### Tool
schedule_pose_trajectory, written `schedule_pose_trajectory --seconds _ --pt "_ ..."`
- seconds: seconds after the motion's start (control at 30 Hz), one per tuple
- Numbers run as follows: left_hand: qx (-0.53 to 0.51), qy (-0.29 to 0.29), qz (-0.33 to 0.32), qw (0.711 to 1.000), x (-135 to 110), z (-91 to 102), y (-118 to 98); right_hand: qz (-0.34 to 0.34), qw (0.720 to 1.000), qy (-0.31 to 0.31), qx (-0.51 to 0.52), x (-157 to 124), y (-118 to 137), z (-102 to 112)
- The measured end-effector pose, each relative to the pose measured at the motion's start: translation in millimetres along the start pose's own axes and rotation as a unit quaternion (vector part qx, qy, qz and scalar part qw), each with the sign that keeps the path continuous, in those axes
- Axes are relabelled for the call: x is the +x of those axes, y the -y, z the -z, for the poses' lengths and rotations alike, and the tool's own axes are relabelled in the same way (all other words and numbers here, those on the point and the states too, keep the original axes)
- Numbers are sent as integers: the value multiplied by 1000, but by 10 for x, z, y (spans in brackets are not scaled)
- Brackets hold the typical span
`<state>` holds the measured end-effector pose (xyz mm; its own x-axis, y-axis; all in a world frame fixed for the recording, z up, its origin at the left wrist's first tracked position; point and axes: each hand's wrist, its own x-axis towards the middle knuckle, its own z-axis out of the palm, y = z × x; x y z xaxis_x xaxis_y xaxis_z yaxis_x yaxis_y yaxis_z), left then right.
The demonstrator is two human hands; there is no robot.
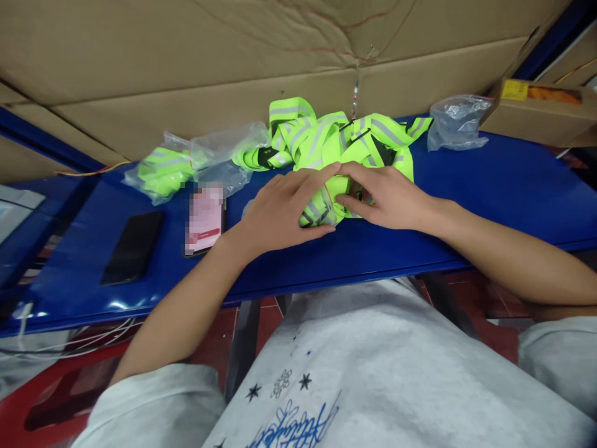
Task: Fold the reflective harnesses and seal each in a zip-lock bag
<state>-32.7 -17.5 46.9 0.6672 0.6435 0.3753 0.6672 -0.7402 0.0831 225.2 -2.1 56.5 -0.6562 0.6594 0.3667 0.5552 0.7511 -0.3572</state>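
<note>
A folded neon-yellow reflective strap bundle (317,210) lies at the front of the blue table, partly in a clear plastic bag. My left hand (282,208) curves over it from the left, thumb below and fingers above, closed on it. From the right, my right hand (389,196) grips the strap between thumb and forefinger at the bag's edge; its other fingers are partly hidden. The two forefingers meet above the bundle. Just behind my hands is a loose heap of reflective straps (321,134) with grey stripes and black parts.
A clear bag with a folded strap (161,174) sits at the left back. In front lie a lit phone (205,218) and a dark phone (133,247). A crumpled plastic bag (457,121) and a cardboard box (543,115) stand right. Cardboard (186,56) walls the blue table's (508,193) back.
</note>
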Motion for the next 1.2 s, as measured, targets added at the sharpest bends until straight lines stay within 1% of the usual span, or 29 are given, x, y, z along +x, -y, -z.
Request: schedule_pose_trajectory --seconds 0.2,0.4,0.57,0.73,0.83,0.93,1.03,1.13,1.2 --pt "1 18 14 1000 6 7 -8 1 1000 5 -1 5 11 10" --pt "1 23 15 1000 9 20 -24 1 1000 6 -4 7 11 11" --pt "-1 16 6 1000 17 16 -15 1 1000 6 -8 8 4 4" --pt "1 28 17 999 19 17 -11 0 1000 5 -7 6 6 4" --pt "4 23 12 1000 16 28 -19 7 1000 -1 1 8 4 8" --pt "0 15 10 1000 12 36 -40 12 997 -34 71 25 -16 -11" --pt "-11 1 14 1000 7 20 -72 -13 977 -65 204 49 -40 -71" --pt "-12 -23 3 1000 2 -20 -100 -33 949 -60 307 59 -32 -136" --pt "-7 -33 -11 999 2 -35 -115 -32 944 -63 323 53 3 -152"
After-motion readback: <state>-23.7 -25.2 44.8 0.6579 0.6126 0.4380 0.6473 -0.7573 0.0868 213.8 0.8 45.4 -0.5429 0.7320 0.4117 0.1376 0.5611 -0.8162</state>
